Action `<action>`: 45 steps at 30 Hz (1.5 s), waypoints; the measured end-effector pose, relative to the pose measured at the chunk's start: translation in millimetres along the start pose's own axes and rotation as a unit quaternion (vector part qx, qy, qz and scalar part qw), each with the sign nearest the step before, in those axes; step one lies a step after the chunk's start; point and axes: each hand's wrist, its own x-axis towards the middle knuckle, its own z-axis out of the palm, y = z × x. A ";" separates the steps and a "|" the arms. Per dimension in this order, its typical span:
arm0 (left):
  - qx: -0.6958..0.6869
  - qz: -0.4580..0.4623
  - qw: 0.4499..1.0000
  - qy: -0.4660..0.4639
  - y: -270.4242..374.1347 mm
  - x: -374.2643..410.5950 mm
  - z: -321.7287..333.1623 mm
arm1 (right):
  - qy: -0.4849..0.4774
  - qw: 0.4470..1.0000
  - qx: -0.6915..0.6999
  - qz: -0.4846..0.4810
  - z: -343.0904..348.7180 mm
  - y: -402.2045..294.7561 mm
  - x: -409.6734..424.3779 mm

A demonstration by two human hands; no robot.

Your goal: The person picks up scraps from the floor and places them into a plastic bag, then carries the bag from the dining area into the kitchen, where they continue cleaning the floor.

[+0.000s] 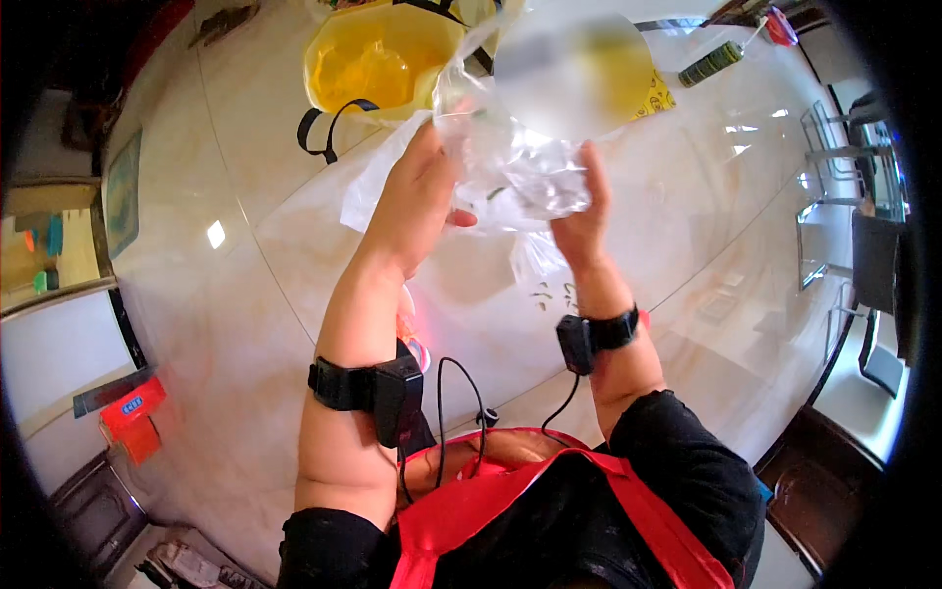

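Both my hands are raised before me at a clear plastic bag [544, 173]. My left hand [423, 191] grips its left side, and my right hand [585, 206] holds its lower right side. Small green bits show through the plastic. White plastic film [375, 180] spreads behind my left wrist, and another piece of thin plastic [536, 258] hangs or lies below the bag. Small green pieces [542, 296] are scattered on the glossy tiled floor [478, 331] near my right forearm. A blurred round patch covers part of the view above the bag.
A yellow container [383, 62] with black straps stands at the upper left. A dark green cylinder [710, 64] lies at the upper right. Metal-framed chairs [831, 199] line the right side, and a red box [132, 416] is at the lower left.
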 end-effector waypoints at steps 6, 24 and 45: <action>-0.048 0.047 0.997 0.037 17.8 -0.3 1.9 | -0.366 0.875 -0.315 0.025 30.8 39.6 -14.5; 0.001 0.149 0.941 0.305 6.8 16.2 -31.2 | -0.422 0.683 -0.402 0.441 -34.7 153.9 -146.3; 0.062 0.097 0.959 0.257 1.2 26.3 -7.7 | -0.283 0.765 -0.477 0.327 -193.7 185.2 -191.2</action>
